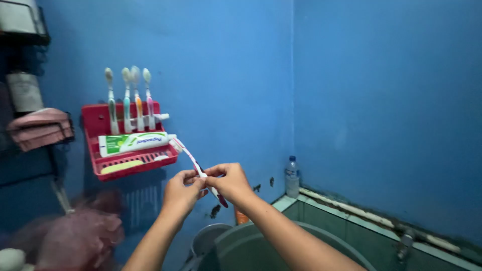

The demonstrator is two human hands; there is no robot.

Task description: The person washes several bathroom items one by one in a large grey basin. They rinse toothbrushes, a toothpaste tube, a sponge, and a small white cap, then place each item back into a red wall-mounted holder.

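Dim bathroom corner with bright blue walls (351, 75), a red wall rack (95, 125) and a green-tiled basin ledge (351, 226).

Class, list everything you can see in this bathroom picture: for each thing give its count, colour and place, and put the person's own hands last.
Held toothbrush: one, white and dark red, between both hands.
Rack: one, red, on the blue wall at left.
Standing toothbrushes: four, mixed colours, upright in the rack.
Toothpaste tube: one, white and green, lying across the rack.
Water bottle: one, clear, on the ledge in the corner.
Basin: one, grey-green, below the hands.
Folded cloths: pink, on a shelf at far left.
Bath puff: one, pink, bottom left, blurred.
Tap: one, grey, lower right.
Left hand: pinching the held toothbrush.
Right hand: gripping the held toothbrush.
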